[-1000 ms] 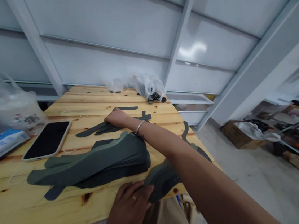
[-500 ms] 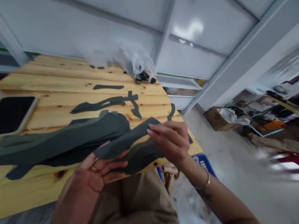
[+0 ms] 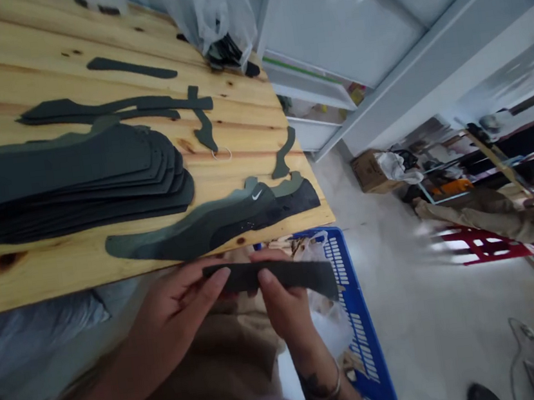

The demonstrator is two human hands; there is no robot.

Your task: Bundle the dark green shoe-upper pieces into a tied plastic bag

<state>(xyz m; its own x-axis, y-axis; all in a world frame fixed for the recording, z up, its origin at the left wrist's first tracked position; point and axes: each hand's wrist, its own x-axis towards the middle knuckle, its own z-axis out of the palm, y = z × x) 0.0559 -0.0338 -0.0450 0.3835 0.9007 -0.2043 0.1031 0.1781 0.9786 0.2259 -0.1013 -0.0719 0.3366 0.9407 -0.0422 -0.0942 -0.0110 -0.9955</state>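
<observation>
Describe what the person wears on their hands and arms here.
Both arms are bare, no sleeves or gloves. The right hand has a thin metal bangle at the wrist, with a dark tattoo beside it. The left hand shows no jewellery in this view.

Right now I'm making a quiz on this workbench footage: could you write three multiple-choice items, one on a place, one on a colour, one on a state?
1. Where is the dark strip that both hands hold?
A. Flat on the table
B. In front of the wooden table's near edge, above the lap
C. Inside the basket

2. What colour is the basket on the floor?
A. Blue
B. Red
C. Yellow

3. How do the cut pieces at the table's left lie?
A. Rolled up
B. Hanging from a hook
C. Stacked flat, edges fanned

Answers: 1 B, the left hand and right hand pinch it off the table; 2 A, its slatted wall is blue; 3 C, layered edges show at the pile's end.
</observation>
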